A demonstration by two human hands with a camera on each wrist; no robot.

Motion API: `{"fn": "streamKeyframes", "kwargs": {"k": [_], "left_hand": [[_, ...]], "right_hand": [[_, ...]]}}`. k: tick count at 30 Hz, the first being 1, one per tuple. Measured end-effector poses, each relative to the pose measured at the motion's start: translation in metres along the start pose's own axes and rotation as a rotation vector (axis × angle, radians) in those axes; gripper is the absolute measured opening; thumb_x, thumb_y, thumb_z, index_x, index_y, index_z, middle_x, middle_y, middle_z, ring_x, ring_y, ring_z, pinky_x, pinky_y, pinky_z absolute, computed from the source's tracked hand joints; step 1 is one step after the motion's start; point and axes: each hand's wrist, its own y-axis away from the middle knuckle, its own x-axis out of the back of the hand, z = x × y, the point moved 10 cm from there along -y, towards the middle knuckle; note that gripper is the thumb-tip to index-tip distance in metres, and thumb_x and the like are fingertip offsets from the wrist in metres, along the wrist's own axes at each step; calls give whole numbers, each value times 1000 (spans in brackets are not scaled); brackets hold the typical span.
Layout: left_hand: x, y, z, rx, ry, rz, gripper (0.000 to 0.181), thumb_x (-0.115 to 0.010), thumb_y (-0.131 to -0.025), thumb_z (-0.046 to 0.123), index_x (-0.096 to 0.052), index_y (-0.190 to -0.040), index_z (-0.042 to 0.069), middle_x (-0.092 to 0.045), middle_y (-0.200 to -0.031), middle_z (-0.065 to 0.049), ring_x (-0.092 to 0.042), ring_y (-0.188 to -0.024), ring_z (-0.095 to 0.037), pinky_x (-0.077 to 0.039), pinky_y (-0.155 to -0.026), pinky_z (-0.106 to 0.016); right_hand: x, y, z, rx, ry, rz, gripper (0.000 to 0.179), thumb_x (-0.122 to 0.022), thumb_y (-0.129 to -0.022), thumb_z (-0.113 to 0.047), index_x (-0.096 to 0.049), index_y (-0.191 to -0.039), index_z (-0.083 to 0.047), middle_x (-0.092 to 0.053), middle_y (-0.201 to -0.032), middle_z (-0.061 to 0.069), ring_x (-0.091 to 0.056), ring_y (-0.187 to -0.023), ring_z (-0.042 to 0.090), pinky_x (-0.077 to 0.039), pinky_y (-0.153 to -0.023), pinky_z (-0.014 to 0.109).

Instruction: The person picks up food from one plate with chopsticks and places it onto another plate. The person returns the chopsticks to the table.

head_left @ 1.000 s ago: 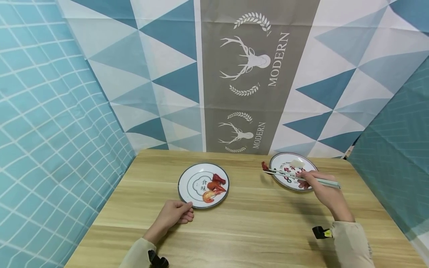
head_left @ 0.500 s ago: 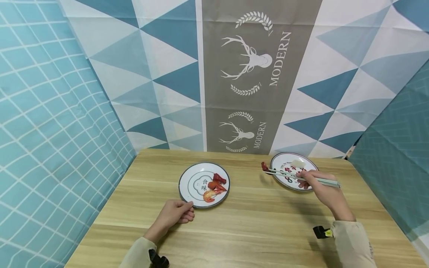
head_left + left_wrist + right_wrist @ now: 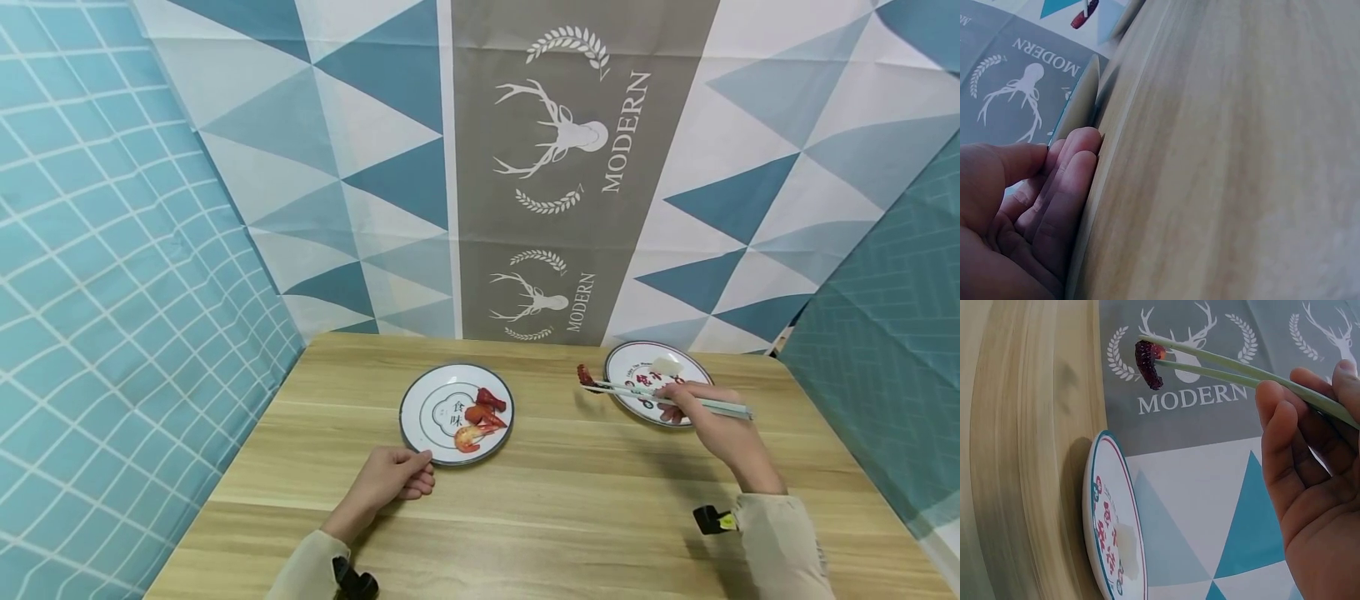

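My left hand [image 3: 393, 479] pinches the near rim of a white plate [image 3: 420, 408], thumb on top and fingers below. On that plate lie a shrimp [image 3: 468, 438], an orange-red wing-like piece [image 3: 478, 414] and a dark red drumstick-like piece [image 3: 491, 400]. My right hand [image 3: 723, 433] grips a pair of pale green chopsticks [image 3: 1229, 367]. Between their tips hangs a dark red, bumpy, curved piece of food [image 3: 1146, 364], raised over the table just left of the right plate. That second plate [image 3: 1092, 494], printed with red characters, sits under the chopsticks, partly hidden by the right hand.
A flat whitish piece [image 3: 666, 366] lies on the right plate. Bare wooden tabletop [image 3: 555, 433] separates the two plates. A patterned cloth with deer heads [image 3: 525, 300] hangs behind the table, with blue tiled cloth [image 3: 112, 292] along the left side.
My right hand has shifted slightly left, carrying the chopsticks and the dark red piece farther from the right plate. The left hand and its plate stay in place.
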Motion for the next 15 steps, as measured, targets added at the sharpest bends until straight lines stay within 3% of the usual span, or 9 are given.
{"fn": "streamKeyframes", "kwargs": {"k": [8, 15], "left_hand": [[1, 1, 0, 2, -4, 1, 37, -64, -103, 30, -74, -94, -5, -76, -78, -7, -73, -67, -12, -64, -64, -26], [1, 1, 1, 6, 3, 1, 38, -64, -103, 30, -74, -94, -6, -76, -78, -8, -72, -66, -12, -64, -64, -26]], "right_hand": [[-7, -1, -2, -15, -4, -9, 37, -51, -110, -31, -78, -108, -6, -77, -85, 2, -68, -76, 5, -54, -68, 15], [-14, -4, -3, 22, -33, -7, 31, -53, -109, -23, -79, -106, -7, -77, -86, 4, -68, -75, 6, -55, -67, 15]]}}
